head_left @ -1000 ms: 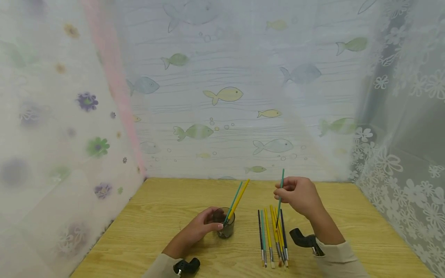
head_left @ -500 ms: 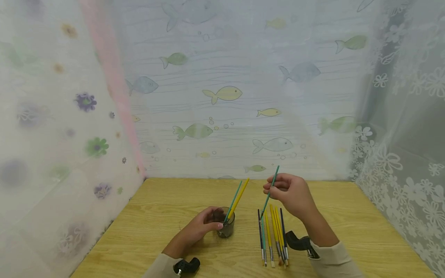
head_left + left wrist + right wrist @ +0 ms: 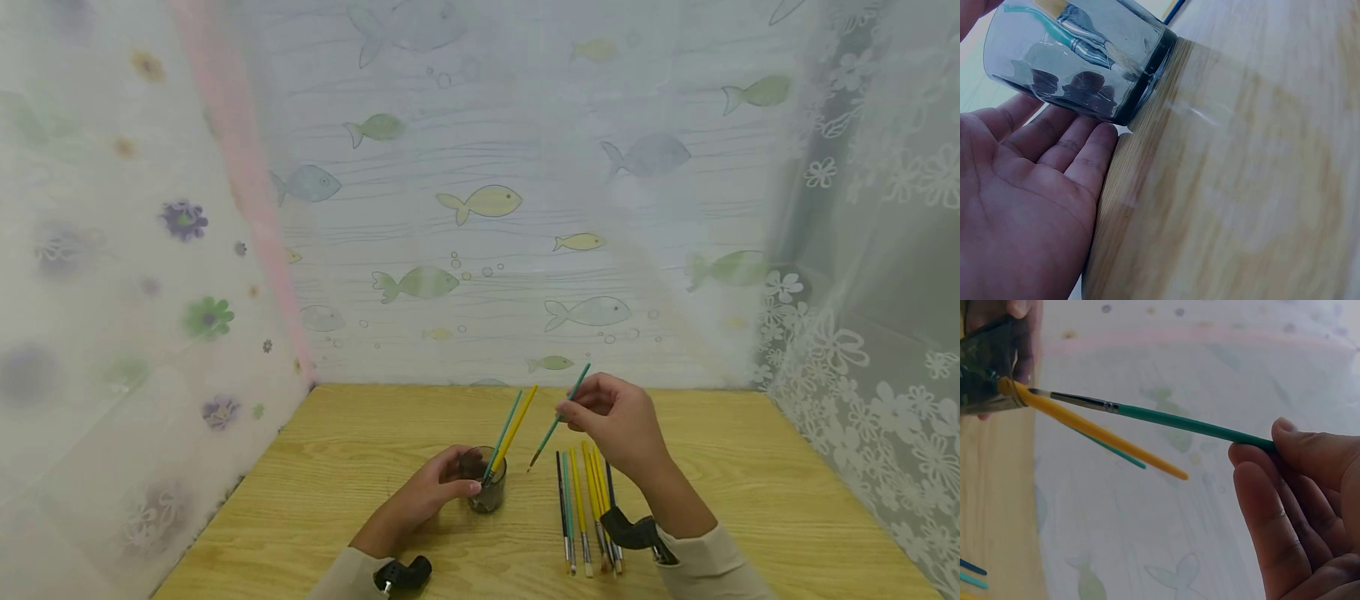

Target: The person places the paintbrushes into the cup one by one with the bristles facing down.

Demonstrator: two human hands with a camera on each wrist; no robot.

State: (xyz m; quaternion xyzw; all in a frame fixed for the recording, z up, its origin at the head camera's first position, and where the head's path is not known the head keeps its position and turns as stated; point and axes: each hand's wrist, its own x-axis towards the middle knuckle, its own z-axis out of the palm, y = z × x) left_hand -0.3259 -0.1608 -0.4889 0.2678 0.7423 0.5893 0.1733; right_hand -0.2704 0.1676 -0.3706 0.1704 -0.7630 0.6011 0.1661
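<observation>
Left hand [image 3: 431, 493] and right hand [image 3: 621, 423] were near each other, neither idle: the left curled round the cup [image 3: 489, 502], thumb on its near side and fingers on its far side, while the right pinched a green brush [image 3: 1191, 427] by the handle between thumb and fingertips. That brush hung between the two hands, above the desk [image 3: 360, 433], its tip just beside the cup. From the right wrist its tip overlapped the yellow brush [image 3: 516, 429] in the cup; whether they touched could not be told.

By the look of it, the step was bringing the brush to the cup. Doing it well seemed to call for a light, steady pinch, enough lift for the tip to clear the rim, then a steeper tilt and a slow descent beside the yellow brush and the second green brush [image 3: 505, 433], with the cup braced by the left hand.

The held brush's long axis ran aslant: bristles down and toward the left hand, handle end up past the right fingertips. Both cup brushes stood bristles down, handles leaning toward the right hand. On that hand's near side, a row of brushes [image 3: 579, 500] pointed bristles toward the person.
</observation>
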